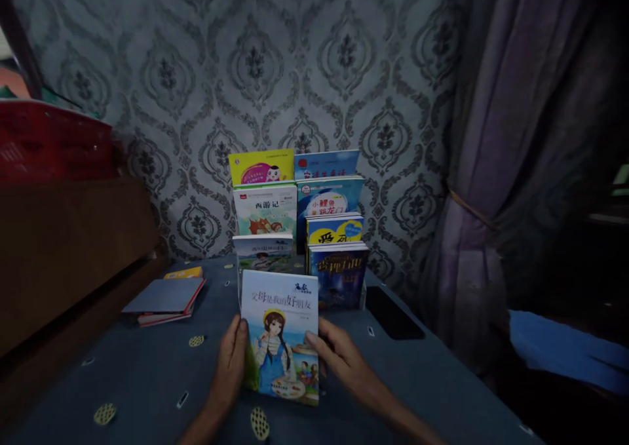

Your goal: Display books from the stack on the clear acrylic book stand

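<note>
A paperback book (280,340) with a girl in a blue dress on its pale blue cover is held upright between both hands. My left hand (232,353) grips its left edge, the thumb at the cover's side. On the right edge, my right hand (339,356) is closed with its thumb on the front and the fingers partly hidden behind. Just behind stands a tiered display of books in two columns. Its front left book (264,253) is partly covered by the held one; a dark blue book (338,278) fronts the right column.
A small stack of books (167,297) lies on the blue patterned cloth (147,366) at left. To the right of the display is a flat black object (394,312). A red basket (54,140) sits on a brown wooden piece (73,255); a purple curtain (486,170) hangs at right.
</note>
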